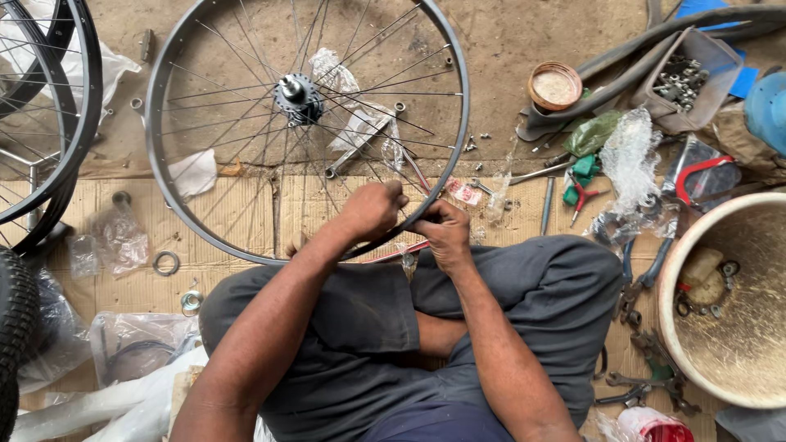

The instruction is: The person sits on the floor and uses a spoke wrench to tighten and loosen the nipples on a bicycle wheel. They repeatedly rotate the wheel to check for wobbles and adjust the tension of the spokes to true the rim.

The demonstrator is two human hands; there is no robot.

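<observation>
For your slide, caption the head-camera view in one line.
Both hands, left hand and right hand, work at the grey spoked metal bicycle wheel on cardboard.

The floor is bare, dusty concrete (524, 33) at the far side, with flattened cardboard sheets (237, 213) laid over it nearer in — creased and stained. Light is even, soft daylight with faint shadows. At the right edge stands a large round basin (667, 327) — pale and grimy. No walls or windows show.
</observation>
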